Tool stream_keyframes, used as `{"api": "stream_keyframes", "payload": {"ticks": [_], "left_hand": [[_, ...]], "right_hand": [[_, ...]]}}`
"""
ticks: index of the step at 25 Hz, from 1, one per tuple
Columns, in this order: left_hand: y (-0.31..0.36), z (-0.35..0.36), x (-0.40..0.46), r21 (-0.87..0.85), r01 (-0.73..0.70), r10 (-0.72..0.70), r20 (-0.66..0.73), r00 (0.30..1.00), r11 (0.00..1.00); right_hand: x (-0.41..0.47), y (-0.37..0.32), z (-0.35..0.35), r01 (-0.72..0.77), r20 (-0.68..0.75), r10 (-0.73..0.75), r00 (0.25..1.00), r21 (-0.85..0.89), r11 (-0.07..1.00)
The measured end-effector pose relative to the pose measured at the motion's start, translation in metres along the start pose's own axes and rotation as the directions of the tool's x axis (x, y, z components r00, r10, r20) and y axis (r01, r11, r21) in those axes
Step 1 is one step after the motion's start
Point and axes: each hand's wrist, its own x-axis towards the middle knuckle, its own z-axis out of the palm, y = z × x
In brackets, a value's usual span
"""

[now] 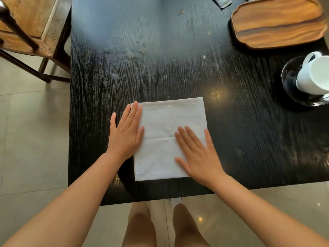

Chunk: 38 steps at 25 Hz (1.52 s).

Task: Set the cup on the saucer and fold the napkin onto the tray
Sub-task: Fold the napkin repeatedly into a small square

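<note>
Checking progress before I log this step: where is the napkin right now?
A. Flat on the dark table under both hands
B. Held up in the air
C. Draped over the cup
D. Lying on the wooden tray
A: the napkin lies flat on the dark table, with the left hand and right hand pressing on it; the wooden tray holds nothing.

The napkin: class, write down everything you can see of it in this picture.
The napkin is a pale, off-white cloth, folded into a rough square with creases across it. It lies flat on the dark table, near the front edge. The left hand rests flat over its left edge, partly on the table; the right hand presses flat on its lower right part. It is not on the wooden tray, which sits at the far right.
</note>
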Motion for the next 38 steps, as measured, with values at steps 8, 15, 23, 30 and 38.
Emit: {"api": "stream_keyframes", "payload": {"ticks": [8, 15, 23, 30, 38], "left_hand": [[0.015, -0.007, -0.004, 0.095, 0.085, -0.078, -0.08, 0.994, 0.992], [0.14, 0.017, -0.053, 0.045, -0.186, 0.188, -0.034, 0.982, 0.981], [0.038, 0.016, -0.088, 0.148, -0.069, 0.062, 0.047, 0.997, 0.987], [0.02, 0.005, -0.099, 0.135, -0.309, 0.306, 0.037, 0.951, 0.942], [0.016, 0.002, -0.137, 0.129, -0.383, 0.348, 0.233, 0.908, 0.915]], "right_hand": [[-0.039, 0.05, 0.003, 0.027, 0.093, -0.02, 0.995, -0.076, 0.997], [-0.038, 0.05, 0.002, 0.019, 0.076, -0.014, 0.997, -0.071, 0.997], [-0.038, 0.051, 0.003, 0.013, 0.086, -0.009, 0.996, -0.053, 0.998], [-0.048, 0.049, 0.0, 0.244, 0.004, -0.244, 0.97, -0.03, 0.969], [-0.091, 0.05, 0.005, 0.254, 0.106, -0.248, 0.963, -0.044, 0.966]]}}
